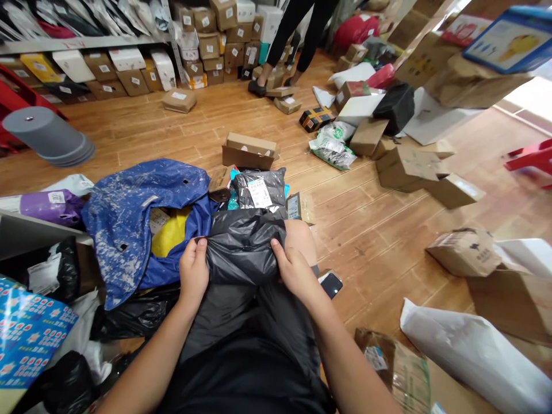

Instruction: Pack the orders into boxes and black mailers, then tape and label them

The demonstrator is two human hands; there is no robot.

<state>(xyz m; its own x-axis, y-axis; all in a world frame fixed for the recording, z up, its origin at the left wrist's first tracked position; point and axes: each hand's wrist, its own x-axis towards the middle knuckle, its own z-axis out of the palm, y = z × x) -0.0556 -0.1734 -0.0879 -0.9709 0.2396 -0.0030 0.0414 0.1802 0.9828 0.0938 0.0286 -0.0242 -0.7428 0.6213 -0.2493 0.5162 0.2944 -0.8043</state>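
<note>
A black plastic parcel bag (pixel 241 247) is stretched between my two hands above my lap. My left hand (pixel 194 270) grips its left end, thumb on top. At the right end, my right hand (pixel 291 261) pinches the plastic with the thumb on top; the other fingers are hidden beneath. No label shows on the bag's upper face. Just beyond it lies a dark parcel with a white label (pixel 259 192). To the left, a worn blue sack (pixel 146 190) gapes open, with something yellow (pixel 171 233) inside.
On the wooden floor, a phone (pixel 331 285) lies right of my leg. Cartons (pixel 407 168) and a white package (pixel 466 345) are scattered to the right. A grey stool (pixel 45 135) stands at left. Another person's legs (pixel 297 34) are by the stacked boxes at the back.
</note>
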